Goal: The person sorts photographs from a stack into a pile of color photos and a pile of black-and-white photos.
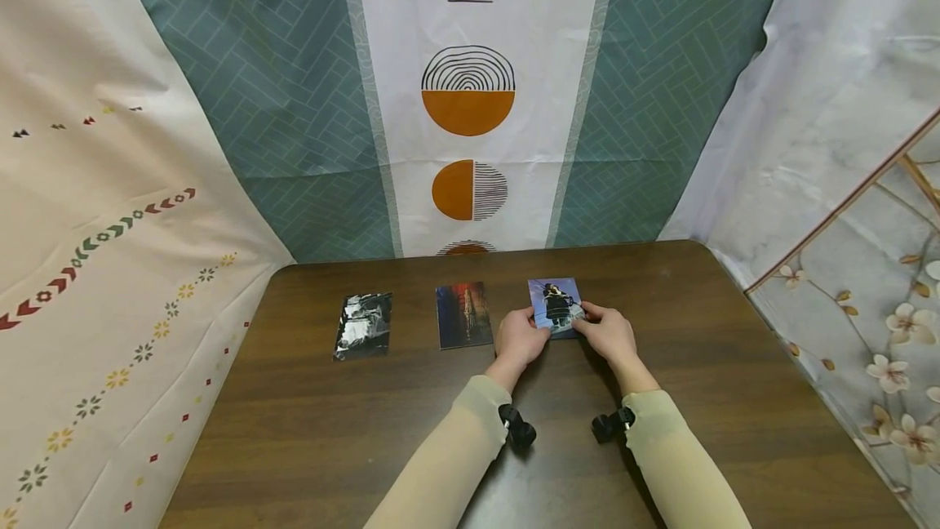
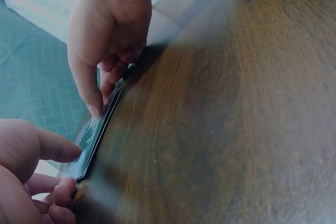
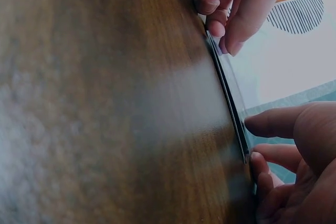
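Note:
Both hands are at a small picture card (image 1: 556,313) with a dark figure on a pale blue-violet ground, at the right of the row on the table. My left hand (image 1: 520,340) pinches its left lower side, thumb on the face and fingers at the edge. Opposite, my right hand (image 1: 611,335) pinches the lower right side in the same way. In the left wrist view the near edge of the card (image 2: 100,135) appears as a doubled dark line; whether more than one card lies there I cannot tell. The right wrist view shows this edge (image 3: 228,98) low over the wood.
A red and dark blue picture card (image 1: 464,315) lies left of the hands, and a black-and-white one (image 1: 363,326) farther left. The brown wooden table (image 1: 352,447) ends at a teal and white curtain (image 1: 294,104). Patterned cloths hang at both sides.

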Motion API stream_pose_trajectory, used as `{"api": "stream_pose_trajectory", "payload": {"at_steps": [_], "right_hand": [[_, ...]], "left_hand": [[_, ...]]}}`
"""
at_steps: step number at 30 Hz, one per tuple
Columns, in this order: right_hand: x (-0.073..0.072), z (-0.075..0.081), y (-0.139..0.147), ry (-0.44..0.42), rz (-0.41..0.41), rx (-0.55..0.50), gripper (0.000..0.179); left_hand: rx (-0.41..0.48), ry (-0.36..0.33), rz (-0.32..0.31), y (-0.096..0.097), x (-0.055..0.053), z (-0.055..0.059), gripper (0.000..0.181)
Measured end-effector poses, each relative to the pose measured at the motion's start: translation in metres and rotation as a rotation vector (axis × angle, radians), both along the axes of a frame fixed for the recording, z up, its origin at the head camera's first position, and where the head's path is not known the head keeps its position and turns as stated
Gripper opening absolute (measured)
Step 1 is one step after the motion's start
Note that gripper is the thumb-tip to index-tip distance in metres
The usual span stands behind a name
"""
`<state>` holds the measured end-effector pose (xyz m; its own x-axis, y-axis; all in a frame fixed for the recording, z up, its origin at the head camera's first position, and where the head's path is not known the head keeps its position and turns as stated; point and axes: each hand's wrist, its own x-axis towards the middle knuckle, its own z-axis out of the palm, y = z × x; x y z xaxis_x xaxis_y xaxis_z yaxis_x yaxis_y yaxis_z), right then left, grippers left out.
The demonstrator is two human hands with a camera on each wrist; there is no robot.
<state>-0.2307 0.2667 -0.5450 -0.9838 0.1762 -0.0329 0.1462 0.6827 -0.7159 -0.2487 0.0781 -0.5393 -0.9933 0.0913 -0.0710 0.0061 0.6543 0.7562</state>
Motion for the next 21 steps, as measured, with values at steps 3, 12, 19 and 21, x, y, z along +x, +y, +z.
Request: {"api": "stream_pose_trajectory", "payload": {"at_steps": [3,12,19,21], "right_hand": [[-0.0006,-0.0001,-0.0005,-0.006,0.0,0.014,0.057],[0.0001,-0.0002,-0.0008,-0.009,-0.003,0.024,0.056],[-0.0005,-0.0012,-0.0006,-0.017,-0.005,0.018,0.056],[-0.0009,-0.0014,-0.0005,-0.02,-0.006,0.015,0.056]], "left_hand": [[-0.018,0.01,-0.006,-0.0004,-0.001,-0.0013,0.052],[-0.018,0.01,-0.019,-0.0013,-0.0006,-0.0015,0.051],[-0.012,0.015,-0.01,-0.0017,0.0003,-0.0006,0.054],[-0.012,0.018,-0.009,-0.002,0.0005,-0.0004,0.054]]}}
